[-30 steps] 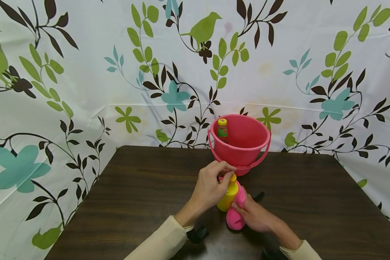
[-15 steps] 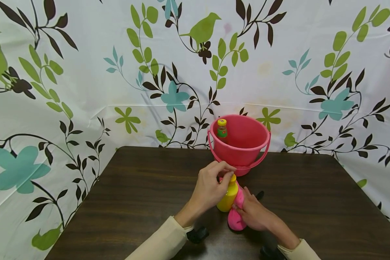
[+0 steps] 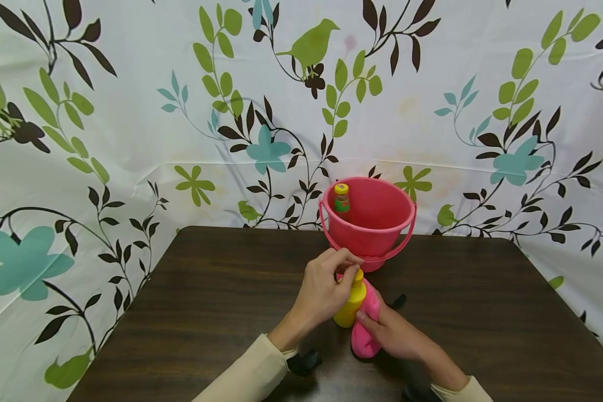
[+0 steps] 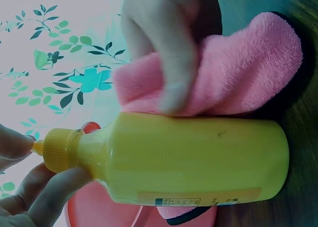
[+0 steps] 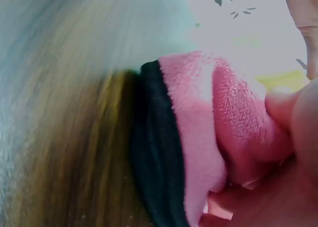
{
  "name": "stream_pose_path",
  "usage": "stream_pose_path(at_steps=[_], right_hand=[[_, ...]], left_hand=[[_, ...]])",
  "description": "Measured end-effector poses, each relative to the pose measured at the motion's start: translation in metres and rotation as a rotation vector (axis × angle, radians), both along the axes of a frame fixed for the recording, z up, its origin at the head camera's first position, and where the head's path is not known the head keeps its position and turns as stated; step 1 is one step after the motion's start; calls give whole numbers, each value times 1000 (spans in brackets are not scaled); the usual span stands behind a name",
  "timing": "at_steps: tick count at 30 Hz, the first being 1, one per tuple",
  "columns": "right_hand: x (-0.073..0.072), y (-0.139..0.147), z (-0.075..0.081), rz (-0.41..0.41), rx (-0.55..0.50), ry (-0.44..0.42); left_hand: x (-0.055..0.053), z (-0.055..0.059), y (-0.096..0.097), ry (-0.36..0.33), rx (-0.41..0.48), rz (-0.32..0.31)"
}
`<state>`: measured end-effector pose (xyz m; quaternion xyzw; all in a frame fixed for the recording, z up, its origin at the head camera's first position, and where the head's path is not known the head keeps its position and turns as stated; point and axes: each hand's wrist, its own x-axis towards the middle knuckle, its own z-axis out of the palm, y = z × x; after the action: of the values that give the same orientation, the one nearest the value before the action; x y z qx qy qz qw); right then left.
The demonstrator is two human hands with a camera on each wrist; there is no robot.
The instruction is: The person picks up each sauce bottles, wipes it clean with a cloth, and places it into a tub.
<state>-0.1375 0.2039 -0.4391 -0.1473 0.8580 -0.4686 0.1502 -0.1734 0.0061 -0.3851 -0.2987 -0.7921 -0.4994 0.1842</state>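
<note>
A yellow squeeze bottle (image 3: 350, 304) with an orange-yellow nozzle cap (image 4: 62, 148) stands upright on the dark table. My left hand (image 3: 325, 285) pinches the cap from above, its fingertips round the nozzle and neck. A pink fuzzy cloth (image 4: 243, 70) with a dark edge, seen also as bunched pink cloth (image 5: 243, 117) in the right wrist view, lies against the bottle's right side. With its thumb and fingers, my right hand (image 3: 399, 332) grips this cloth and holds it to the bottle. Part of the cloth shows behind the bottle.
Just behind the bottle stands a pink bucket (image 3: 362, 243) with its handle hanging in front. Inside it at the left is a small jar (image 3: 341, 200) with a yellow lid and green label. The brown table (image 3: 221, 301) ends at a patterned curtain (image 3: 130, 100).
My right hand's fingers and the cloth have shifted slightly along the bottle's side, with the thumb lying over the cloth again. The left hand keeps its pinch on the cap.
</note>
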Motion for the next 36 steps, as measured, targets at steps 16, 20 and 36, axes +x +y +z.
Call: stream_pose_path(at_steps=[16, 20, 36], right_hand=[[12, -19, 44, -334, -464, -54], [15, -22, 55, -397, -563, 4], [13, -12, 81, -496, -675, 68]], left_hand=[[-1, 0, -2, 5, -11, 4], [0, 0, -1, 16, -15, 0], [2, 5, -5, -38, -56, 9]])
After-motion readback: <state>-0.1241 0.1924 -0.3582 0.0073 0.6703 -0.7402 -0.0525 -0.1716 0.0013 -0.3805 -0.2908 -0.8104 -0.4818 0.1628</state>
